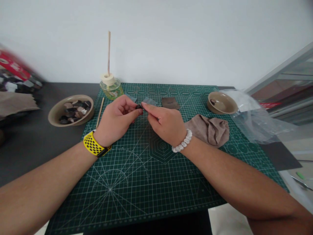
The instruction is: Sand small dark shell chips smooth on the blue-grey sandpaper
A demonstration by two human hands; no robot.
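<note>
My left hand [117, 119] pinches a small dark chunk [139, 106] between thumb and fingers, above the green cutting mat [132, 169]. From the other side, my right hand [166, 122] meets it with closed fingertips. A thin dark edge shows under those fingertips, but what it belongs to is mostly hidden. Just behind the hands lie grey-blue square pieces [149, 101] and a brown square piece [170, 103], flat on the mat. A crumpled taupe cloth [210, 129] rests beside my right wrist.
On the left stands a bowl [52, 116] of black, brown and whitish chunks. A glass jar [112, 89] with an upright stick is at the back, and a thin wooden stick [100, 112] lies near it. At right are a second bowl [226, 106] and a clear plastic bag [259, 124].
</note>
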